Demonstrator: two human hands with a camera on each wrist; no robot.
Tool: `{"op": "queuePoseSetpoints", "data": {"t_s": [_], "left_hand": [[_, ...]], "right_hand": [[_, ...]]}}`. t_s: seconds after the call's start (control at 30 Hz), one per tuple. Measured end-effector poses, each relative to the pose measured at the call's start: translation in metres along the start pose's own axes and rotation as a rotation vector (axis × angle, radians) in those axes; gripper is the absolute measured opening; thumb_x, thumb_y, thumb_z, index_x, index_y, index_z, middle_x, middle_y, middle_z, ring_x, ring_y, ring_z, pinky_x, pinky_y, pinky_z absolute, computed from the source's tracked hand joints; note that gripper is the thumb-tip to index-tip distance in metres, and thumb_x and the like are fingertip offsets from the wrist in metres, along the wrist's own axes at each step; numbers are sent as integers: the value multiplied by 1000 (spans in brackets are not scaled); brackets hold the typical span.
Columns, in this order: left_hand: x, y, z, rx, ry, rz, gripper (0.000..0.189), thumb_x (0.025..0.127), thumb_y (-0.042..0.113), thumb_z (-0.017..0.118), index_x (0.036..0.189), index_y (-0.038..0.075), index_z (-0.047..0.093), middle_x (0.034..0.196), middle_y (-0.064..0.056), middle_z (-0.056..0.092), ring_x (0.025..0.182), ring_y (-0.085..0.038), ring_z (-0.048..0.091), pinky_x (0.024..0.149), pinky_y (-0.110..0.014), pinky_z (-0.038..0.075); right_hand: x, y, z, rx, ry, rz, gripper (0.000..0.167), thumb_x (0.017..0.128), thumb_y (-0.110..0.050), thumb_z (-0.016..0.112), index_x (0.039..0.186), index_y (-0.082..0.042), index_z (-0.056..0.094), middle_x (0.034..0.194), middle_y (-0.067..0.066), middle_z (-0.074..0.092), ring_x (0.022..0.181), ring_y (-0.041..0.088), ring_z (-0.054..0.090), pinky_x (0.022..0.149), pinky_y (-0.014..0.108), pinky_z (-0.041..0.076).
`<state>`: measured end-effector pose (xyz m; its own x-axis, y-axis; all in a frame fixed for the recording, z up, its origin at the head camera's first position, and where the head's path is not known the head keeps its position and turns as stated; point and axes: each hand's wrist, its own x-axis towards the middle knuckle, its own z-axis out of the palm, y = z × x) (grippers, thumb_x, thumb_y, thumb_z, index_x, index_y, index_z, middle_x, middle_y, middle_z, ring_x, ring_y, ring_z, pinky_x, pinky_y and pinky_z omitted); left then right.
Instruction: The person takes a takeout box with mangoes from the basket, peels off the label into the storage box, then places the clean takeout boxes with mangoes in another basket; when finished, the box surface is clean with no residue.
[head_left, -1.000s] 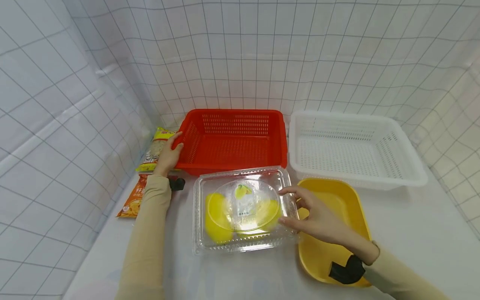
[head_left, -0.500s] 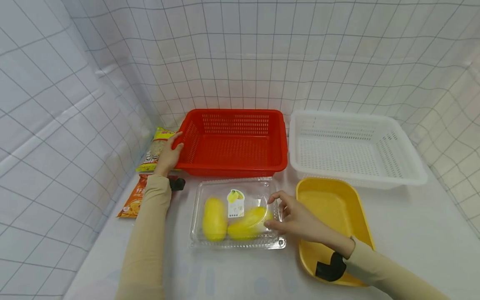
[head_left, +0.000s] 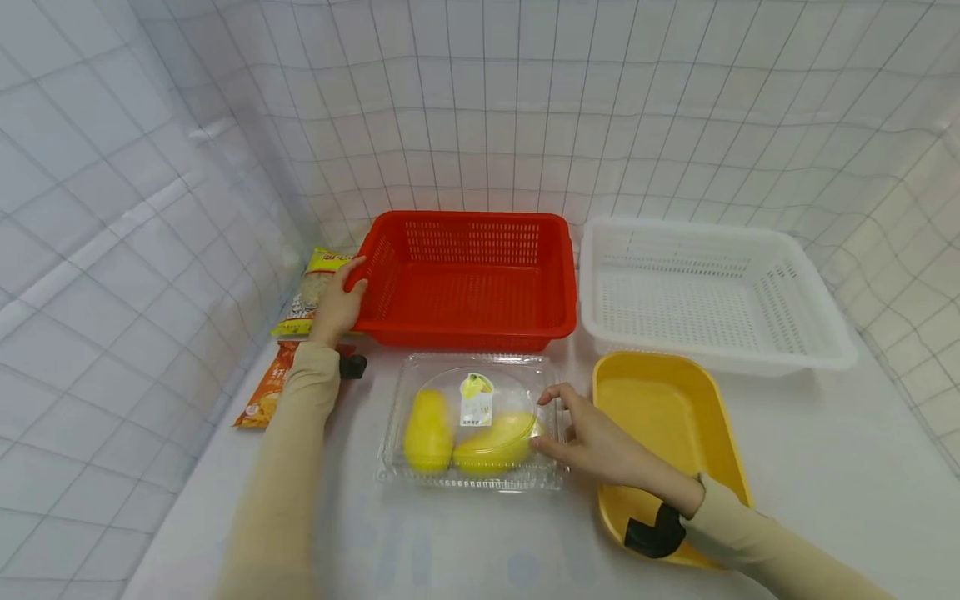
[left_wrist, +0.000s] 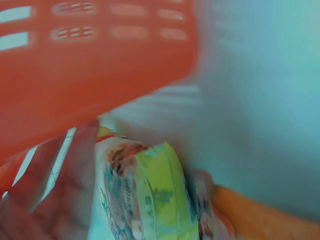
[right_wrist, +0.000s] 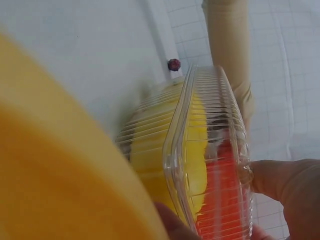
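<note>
A clear plastic clamshell box (head_left: 517,379) with two elongated yellow fruits (head_left: 429,437) inside lies in front of the red basket (head_left: 472,342). On its lid is a label (head_left: 476,404) picturing yellow fruit. My right hand (head_left: 600,442) holds the box at its right end, fingers and thumb spread around that end. In the right wrist view the thumb (right_wrist: 272,180) touches the lid, while a fingertip (right_wrist: 172,222) shows at the seam. My left hand (head_left: 339,304) grips the left rim of the red basket, with part of the fingers hidden behind the basket wall.
A yellow tray (head_left: 675,417) lies beneath the right forearm. Back right stands a white basket (head_left: 675,312). Under and beside the left arm are a yellow snack bag (head_left: 303,308) and an orange bag (head_left: 266,396). Grid-patterned cloth (head_left: 480,108) hangs around the table.
The clear box has come down and slightly left, from a raised, tilted position, with my right hand on it. The left hand stays on the red basket. The head view shifts slightly.
</note>
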<state>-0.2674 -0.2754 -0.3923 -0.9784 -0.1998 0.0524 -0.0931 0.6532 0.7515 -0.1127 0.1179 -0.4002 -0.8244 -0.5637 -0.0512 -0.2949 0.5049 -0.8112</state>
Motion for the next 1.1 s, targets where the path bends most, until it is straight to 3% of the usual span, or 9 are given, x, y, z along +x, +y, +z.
{"op": "queuePoseSetpoints", "data": {"t_s": [0.17,0.23,0.33,0.43,0.57,0.67,0.8,0.97,1.1], "left_hand": [[-5,6,4,99,300,186,39,100,27,43,134,12,55,124,-17,58,109,-35,53,91,-51,39],[-17,11,5,100,405,288,36,99,25,46,127,9,60,118,-16,62,107,-34,55,89,-49,40],[-50,18,3,55,442,430,32,96,21,53,123,6,63,117,-15,62,110,-33,52,94,-47,37],[-93,27,0,23,349,512,31,94,20,59,121,7,64,117,-13,62,109,-31,52,92,-47,38],[-150,35,1,92,90,531,40,91,26,65,128,10,60,130,-9,55,117,-30,47,94,-52,38],[-180,37,7,195,-112,515,57,89,38,65,137,11,51,143,-8,43,130,-31,36,102,-57,29],[-194,37,17,310,-262,493,76,87,55,60,146,13,38,153,-5,28,140,-29,18,109,-56,16],[-191,33,28,397,-247,533,83,84,61,58,148,11,35,153,-8,27,141,-31,14,111,-52,13],[-190,31,35,428,-244,509,88,82,66,57,147,12,35,153,-8,27,142,-32,12,111,-53,13]], "right_hand": [[2,-2,0,-22,20,34,50,86,-32,71,122,-16,40,74,5,51,55,12,48,50,25,45],[1,-3,1,-31,30,36,50,85,-33,71,122,-17,41,91,8,51,69,16,52,59,27,48],[0,-4,4,-63,45,23,49,85,-35,71,122,-18,42,112,9,46,89,22,52,71,31,49],[-2,-6,5,-105,57,7,50,85,-36,71,122,-17,43,122,14,44,84,21,51,69,31,49],[-6,-10,5,-132,61,-8,51,85,-35,71,123,-14,45,142,25,31,73,19,51,67,32,48],[-9,-12,4,-143,68,-28,51,85,-36,71,123,-12,46,147,26,24,95,29,56,79,40,50],[-10,-13,1,-167,80,-51,50,86,-35,70,123,-11,46,144,22,31,111,35,50,88,46,47],[-9,-13,-1,-174,67,-54,51,87,-36,69,125,-12,46,135,13,40,85,21,50,75,33,49],[-9,-13,-2,-174,61,-57,50,87,-37,69,125,-13,47,133,12,42,91,23,51,78,36,49]]}}
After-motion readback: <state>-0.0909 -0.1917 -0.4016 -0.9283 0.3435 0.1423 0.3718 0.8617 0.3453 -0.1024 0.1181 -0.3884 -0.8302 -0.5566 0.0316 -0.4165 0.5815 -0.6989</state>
